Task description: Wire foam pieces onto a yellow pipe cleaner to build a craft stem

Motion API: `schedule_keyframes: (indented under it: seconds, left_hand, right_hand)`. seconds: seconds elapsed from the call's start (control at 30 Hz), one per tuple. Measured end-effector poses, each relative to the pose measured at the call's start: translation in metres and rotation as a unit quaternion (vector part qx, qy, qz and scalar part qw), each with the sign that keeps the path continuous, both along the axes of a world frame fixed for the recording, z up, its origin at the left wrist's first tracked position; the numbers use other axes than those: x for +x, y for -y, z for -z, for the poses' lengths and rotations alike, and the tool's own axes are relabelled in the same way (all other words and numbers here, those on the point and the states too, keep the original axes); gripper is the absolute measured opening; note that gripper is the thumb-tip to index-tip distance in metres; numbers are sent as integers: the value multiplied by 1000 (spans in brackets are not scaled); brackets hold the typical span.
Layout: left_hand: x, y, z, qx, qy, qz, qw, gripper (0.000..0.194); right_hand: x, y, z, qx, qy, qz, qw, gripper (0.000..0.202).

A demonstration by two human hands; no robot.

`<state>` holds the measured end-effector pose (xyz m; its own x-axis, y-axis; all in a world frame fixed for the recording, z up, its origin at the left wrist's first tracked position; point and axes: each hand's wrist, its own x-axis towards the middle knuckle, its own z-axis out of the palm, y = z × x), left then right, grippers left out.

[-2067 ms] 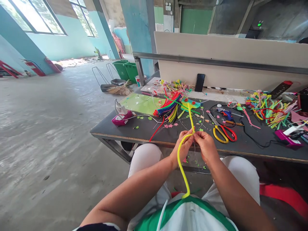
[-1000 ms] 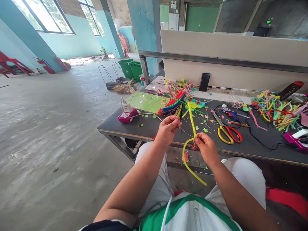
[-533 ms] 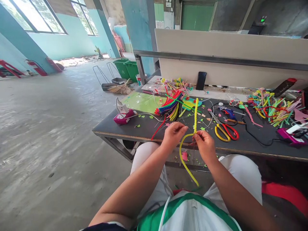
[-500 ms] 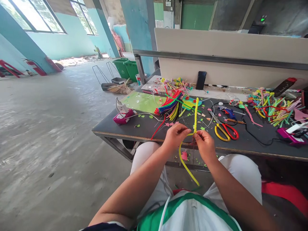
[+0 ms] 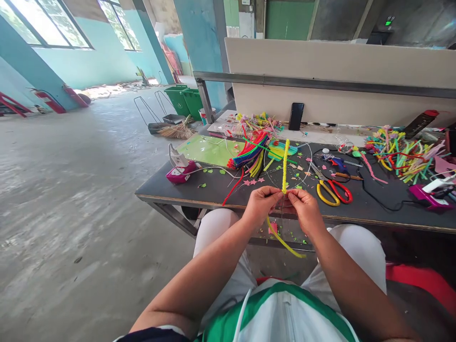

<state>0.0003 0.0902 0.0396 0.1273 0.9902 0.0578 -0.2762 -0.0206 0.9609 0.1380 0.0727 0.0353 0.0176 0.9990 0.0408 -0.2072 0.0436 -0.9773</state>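
Observation:
A yellow pipe cleaner (image 5: pixel 285 166) stands upright between my hands, its upper part thick and tightly wound. Its thin loose tail (image 5: pixel 285 244) hangs below, curving down to the right over the gap between my knees. My left hand (image 5: pixel 262 203) pinches it at the base of the wound part. From the other side, my right hand (image 5: pixel 302 205) pinches at the same spot, fingertips almost meeting the left ones. A thin wire shows just under the fingers. Part of the pipe cleaner is hidden behind both hands.
Scissors (image 5: pixel 333 190) with yellow and red handles lie right of my hands, near a blue glue gun (image 5: pixel 340 166). Bundled coloured pipe cleaners (image 5: pixel 251 152) lie behind my left hand. A phone (image 5: pixel 296 116) leans against the board. Paper scraps litter the dark table (image 5: pixel 377 213).
Both hands have drawn level and closer around the base of the wound part. The loose yellow tail has swung, its end now higher and further right.

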Motion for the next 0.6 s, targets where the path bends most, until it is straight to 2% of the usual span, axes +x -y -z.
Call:
schedule_keyframes:
  seconds: [0.2, 0.37, 0.6]
  left_hand:
    - [2, 2, -1, -13, -2, 26, 1000, 29]
    - [6, 5, 5, 18, -55, 37, 998, 28]
    - [4, 7, 4, -7, -31, 80, 996, 28]
  right_hand:
    - [9, 0, -11, 45, -31, -25, 998, 27]
    - [4, -4, -4, 60, -16, 49, 997, 19]
    - [6, -6, -1, 35, -43, 51, 997, 17]
